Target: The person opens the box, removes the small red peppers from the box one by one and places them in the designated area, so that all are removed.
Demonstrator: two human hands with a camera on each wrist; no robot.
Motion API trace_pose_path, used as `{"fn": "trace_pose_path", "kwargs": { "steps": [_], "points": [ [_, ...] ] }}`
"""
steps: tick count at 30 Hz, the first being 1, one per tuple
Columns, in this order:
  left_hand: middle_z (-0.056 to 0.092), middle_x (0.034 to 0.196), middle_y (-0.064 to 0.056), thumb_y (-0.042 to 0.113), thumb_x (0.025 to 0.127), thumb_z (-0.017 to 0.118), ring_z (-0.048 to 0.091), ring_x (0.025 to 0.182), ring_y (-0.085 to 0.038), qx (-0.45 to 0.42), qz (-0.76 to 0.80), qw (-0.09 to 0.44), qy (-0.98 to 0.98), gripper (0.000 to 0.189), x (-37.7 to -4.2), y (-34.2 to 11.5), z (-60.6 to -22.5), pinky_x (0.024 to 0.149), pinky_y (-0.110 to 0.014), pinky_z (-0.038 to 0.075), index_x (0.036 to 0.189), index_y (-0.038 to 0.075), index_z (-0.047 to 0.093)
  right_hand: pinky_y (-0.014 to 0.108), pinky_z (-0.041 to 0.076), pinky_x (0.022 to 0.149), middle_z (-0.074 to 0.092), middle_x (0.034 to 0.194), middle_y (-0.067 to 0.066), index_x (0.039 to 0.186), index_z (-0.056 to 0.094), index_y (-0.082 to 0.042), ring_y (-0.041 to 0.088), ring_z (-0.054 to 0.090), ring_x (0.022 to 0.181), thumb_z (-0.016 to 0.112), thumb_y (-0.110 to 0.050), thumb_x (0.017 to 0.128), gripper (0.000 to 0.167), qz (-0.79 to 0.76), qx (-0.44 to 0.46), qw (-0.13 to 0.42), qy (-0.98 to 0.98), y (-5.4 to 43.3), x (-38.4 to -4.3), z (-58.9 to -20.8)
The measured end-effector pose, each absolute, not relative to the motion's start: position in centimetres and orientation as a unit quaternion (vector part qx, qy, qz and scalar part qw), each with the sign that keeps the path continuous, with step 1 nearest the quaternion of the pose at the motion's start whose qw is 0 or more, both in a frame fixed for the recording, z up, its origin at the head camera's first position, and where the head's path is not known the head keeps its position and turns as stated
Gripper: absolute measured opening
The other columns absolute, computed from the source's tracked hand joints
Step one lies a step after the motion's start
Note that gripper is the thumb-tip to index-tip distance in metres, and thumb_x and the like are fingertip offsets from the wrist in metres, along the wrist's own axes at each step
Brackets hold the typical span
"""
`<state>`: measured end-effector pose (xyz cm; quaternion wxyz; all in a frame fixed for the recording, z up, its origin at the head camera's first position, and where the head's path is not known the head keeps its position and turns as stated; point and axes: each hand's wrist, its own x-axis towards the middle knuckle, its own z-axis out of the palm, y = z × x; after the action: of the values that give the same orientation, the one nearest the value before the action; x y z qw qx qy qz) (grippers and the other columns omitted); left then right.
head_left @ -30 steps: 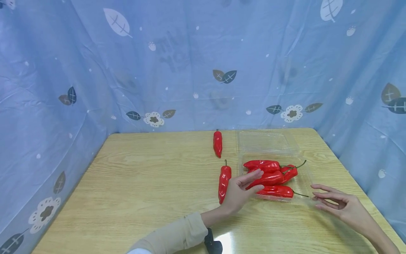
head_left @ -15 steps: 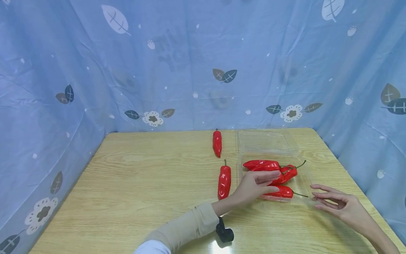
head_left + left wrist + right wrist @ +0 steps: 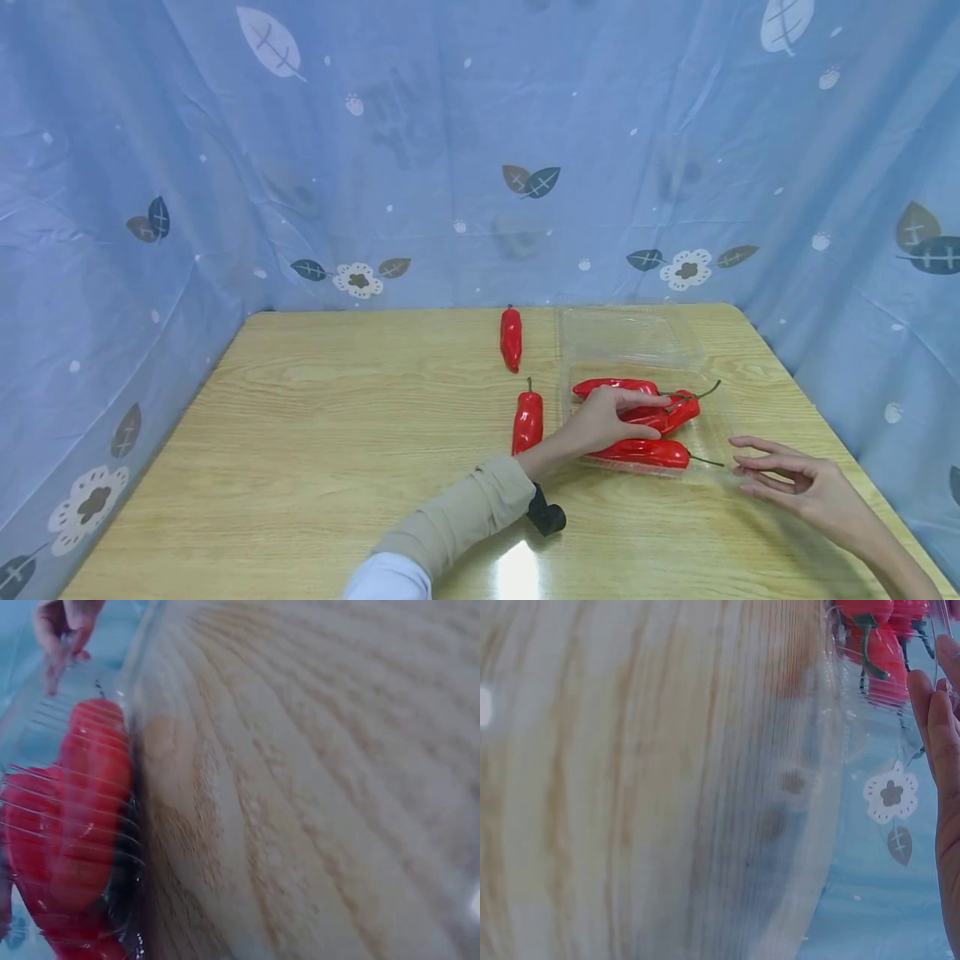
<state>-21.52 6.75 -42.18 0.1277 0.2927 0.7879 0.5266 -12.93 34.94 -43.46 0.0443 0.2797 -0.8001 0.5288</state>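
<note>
An open clear plastic clamshell box [image 3: 716,429] lies at the right of the table in the head view, holding several red chili peppers. My left hand [image 3: 600,423] reaches over its left wall, thumb and fingers on either side of the middle pepper [image 3: 642,416]. A front pepper [image 3: 654,453] lies along the near wall, just below my thumb. Another pepper [image 3: 617,386] is behind my fingers. My right hand [image 3: 813,492] pinches the box's near right corner between thumb and fingertips; its fingers [image 3: 946,750] show at the right wrist view's edge.
Two loose red peppers lie left of the box, one farther back [image 3: 511,340] and one nearer [image 3: 528,421], partly behind my left wrist. The box's clear lid [image 3: 630,333] is folded back flat. A black wrist camera [image 3: 547,513] hangs under my left wrist. Blue curtain [image 3: 450,150] surrounds the wooden table.
My left hand has moved right from the box's left side over the peppers, and its thumb and fingers now span the middle one. My right hand stays at the corner.
</note>
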Motion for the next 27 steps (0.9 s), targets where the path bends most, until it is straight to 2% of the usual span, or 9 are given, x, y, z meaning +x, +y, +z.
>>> {"fn": "trace_pose_path", "kwargs": {
  "steps": [4,8,13,19,23,27],
  "points": [
    [0.064,0.116,0.012,0.022,0.080,0.079,0.051,0.095,0.006,0.348,0.431,0.099,0.826,0.049,-22.0,7.4,-42.2,0.075,-0.006,0.042,0.126,0.024,0.065,0.019,0.053,0.076,0.059,0.130,-0.006,0.103,0.065,0.017,0.008,0.064,0.104,0.064,0.026,0.072,0.032,0.532,0.281,0.045,-0.797,35.1,-13.0,-43.5],
    [0.064,0.118,0.011,0.025,0.081,0.078,0.051,0.097,0.007,0.382,0.356,0.076,0.849,0.050,-22.4,8.0,-42.4,0.077,-0.002,0.038,0.128,0.023,0.064,0.019,0.053,0.076,0.060,0.129,-0.004,0.102,0.065,0.017,0.008,0.065,0.103,0.065,0.025,0.072,0.031,0.528,0.280,0.044,-0.800,35.0,-13.0,-43.5],
    [0.061,0.128,0.009,0.024,0.080,0.078,0.052,0.111,0.004,0.414,0.296,0.051,0.859,0.055,-22.6,8.5,-42.7,0.085,-0.002,0.036,0.132,0.021,0.060,0.018,0.053,0.075,0.060,0.128,-0.005,0.101,0.066,0.016,0.007,0.065,0.102,0.066,0.024,0.072,0.031,0.515,0.277,0.051,-0.810,34.8,-12.9,-43.5],
    [0.044,0.147,0.004,0.027,0.081,0.078,0.042,0.130,-0.003,0.457,0.291,0.027,0.840,0.058,-22.4,8.5,-42.2,0.095,-0.004,0.032,0.135,0.015,0.057,0.018,0.053,0.075,0.060,0.128,-0.006,0.102,0.066,0.016,0.006,0.065,0.102,0.065,0.025,0.072,0.032,0.520,0.275,0.055,-0.807,35.0,-12.9,-43.6],
    [0.050,0.141,0.003,0.028,0.083,0.076,0.045,0.126,0.001,0.504,0.290,0.007,0.814,0.050,-22.3,8.4,-42.1,0.090,0.000,0.032,0.128,0.014,0.063,0.018,0.053,0.075,0.060,0.129,-0.007,0.102,0.066,0.016,0.006,0.065,0.102,0.065,0.026,0.072,0.032,0.524,0.277,0.052,-0.804,35.0,-13.0,-43.6],
    [0.062,0.126,0.010,0.034,0.086,0.071,0.053,0.109,0.006,0.520,0.248,-0.001,0.817,0.046,-22.2,8.3,-42.2,0.086,0.000,0.033,0.129,0.020,0.063,0.019,0.053,0.075,0.060,0.128,-0.006,0.102,0.065,0.016,0.008,0.065,0.102,0.065,0.026,0.072,0.032,0.537,0.279,0.048,-0.794,34.8,-13.0,-43.7]
  ]
}}
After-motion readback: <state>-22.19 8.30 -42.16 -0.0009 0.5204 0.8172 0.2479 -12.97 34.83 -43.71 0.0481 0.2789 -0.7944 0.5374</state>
